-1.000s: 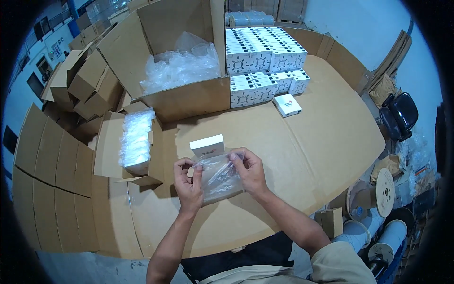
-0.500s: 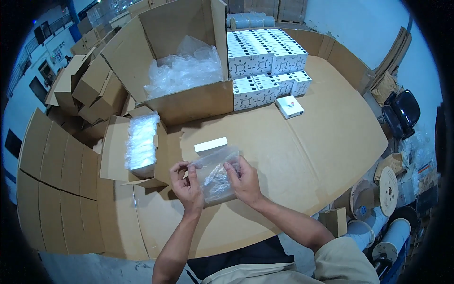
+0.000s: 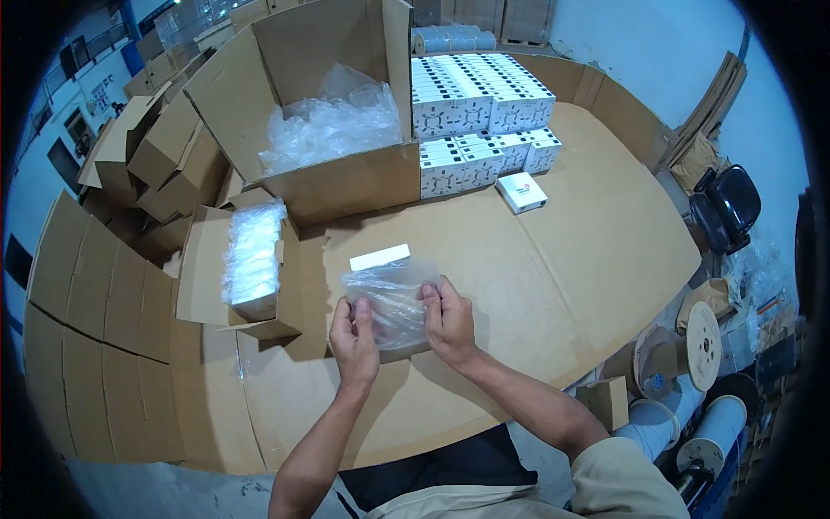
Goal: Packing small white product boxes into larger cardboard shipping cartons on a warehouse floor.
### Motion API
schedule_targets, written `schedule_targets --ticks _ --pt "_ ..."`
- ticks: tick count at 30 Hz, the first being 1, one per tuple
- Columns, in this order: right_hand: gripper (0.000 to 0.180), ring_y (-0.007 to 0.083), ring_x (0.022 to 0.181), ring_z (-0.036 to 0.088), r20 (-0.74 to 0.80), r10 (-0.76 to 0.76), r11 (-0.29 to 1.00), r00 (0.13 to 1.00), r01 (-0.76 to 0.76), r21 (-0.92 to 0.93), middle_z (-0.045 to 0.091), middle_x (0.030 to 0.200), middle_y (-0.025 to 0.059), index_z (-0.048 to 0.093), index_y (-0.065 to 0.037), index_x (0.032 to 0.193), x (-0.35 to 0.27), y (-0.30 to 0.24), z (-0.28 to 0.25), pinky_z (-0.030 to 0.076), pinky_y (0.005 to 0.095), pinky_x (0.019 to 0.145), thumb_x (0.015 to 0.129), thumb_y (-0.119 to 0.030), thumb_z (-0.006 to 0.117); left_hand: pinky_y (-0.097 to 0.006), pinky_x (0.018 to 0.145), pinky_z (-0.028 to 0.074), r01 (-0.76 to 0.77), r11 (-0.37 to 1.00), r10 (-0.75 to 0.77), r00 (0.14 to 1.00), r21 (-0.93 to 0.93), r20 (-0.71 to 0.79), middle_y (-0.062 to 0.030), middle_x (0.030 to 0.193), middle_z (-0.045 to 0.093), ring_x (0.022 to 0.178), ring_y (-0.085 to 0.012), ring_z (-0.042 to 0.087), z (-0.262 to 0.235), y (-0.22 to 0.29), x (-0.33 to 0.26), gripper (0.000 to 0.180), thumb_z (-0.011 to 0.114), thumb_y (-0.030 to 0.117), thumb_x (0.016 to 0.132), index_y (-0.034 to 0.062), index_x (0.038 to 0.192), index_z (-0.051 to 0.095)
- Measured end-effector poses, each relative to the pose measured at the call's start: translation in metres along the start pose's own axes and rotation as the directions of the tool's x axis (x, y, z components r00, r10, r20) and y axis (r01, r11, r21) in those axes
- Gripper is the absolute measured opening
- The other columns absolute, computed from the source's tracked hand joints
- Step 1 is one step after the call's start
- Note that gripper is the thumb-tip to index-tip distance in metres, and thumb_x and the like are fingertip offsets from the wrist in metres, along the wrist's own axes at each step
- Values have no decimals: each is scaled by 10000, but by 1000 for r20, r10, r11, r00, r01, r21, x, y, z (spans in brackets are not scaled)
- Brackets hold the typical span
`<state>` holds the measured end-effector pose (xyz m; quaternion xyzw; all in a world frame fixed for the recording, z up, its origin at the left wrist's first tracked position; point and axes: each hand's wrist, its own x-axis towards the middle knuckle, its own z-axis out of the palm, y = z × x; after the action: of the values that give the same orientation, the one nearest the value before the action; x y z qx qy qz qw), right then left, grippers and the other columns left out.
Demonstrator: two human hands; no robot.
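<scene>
Between my hands a clear plastic bag (image 3: 393, 298) is stretched above the cardboard-covered table. My left hand (image 3: 354, 342) pinches its left edge, thumb on top. On the opposite edge, my right hand (image 3: 450, 320) grips it with thumb and fingers. Just beyond the bag lies a small white box (image 3: 379, 257), its near side partly covered by the plastic. To the left, an open carton (image 3: 290, 298) holds a row of items wrapped in clear plastic (image 3: 253, 255).
A large open carton (image 3: 346, 177) full of clear plastic bags (image 3: 333, 130) stands at the back. Beside it rise stacked white boxes (image 3: 480, 99), with a single white box (image 3: 522, 192) in front. Cable spools (image 3: 702, 346) and a black chair (image 3: 731, 208) are off the right edge.
My left hand has shifted and now grips the bag's edge lower down. The bag looks flatter and more spread between both hands. The whole view has shifted slightly.
</scene>
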<state>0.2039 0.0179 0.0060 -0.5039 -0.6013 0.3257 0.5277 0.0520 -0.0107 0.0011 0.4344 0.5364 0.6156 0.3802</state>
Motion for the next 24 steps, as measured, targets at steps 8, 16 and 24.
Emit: schedule_targets --ticks 8,16,24 --pt "343 115 651 528 -33 16 995 999 -13 104 581 699 69 615 -6 918 0 -1 2 440 312 599 1102 -274 506 -272 591 409 -237 934 267 960 268 -80 -8 762 552 693 -70 489 -4 -3 5 263 518 240 1100 14 990 596" --pt "295 54 693 481 47 94 948 994 -104 300 576 757 -20 649 -17 1004 8 1 -2 423 261 604 1082 -293 581 -270 621 437 -235 960 234 972 155 25 -18 845 606 735 -63 527 -5 0 3 216 581 224 1075 17 1020 599" --pt "245 67 684 540 146 28 967 989 -64 246 616 763 -8 690 -19 1063 6 4 0 468 266 621 1069 -248 603 -249 602 419 -240 970 244 963 49 -113 20 814 538 673 -56 471 -7 -6 20 225 551 226 1092 20 1014 601"
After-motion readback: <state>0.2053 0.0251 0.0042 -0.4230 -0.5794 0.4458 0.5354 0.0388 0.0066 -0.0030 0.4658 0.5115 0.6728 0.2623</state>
